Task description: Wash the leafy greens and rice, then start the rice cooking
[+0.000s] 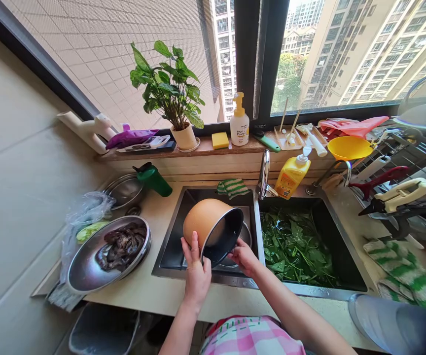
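A rice cooker inner pot (202, 220), gold-orange outside and black inside, is tilted on its side over the left basin (168, 241), its mouth turned right and toward me. My left hand (197, 264) is closed on its near left side, the thumb at the rim and the fingers on the outer wall. On the other side, my right hand (245, 256) pinches the rim at the lower right; its fingertips are partly hidden. Under the pot, a round metal piece shows in part. Leafy greens (296, 246) lie in water in the right basin (346, 256).
Left on the counter is a metal bowl (83, 268) of dark, wet pieces, near a green bottle (157, 181). A faucet (264, 172) and a yellow soap bottle (292, 177) stand behind the basins. A dish rack (420, 148) with utensils is at right.
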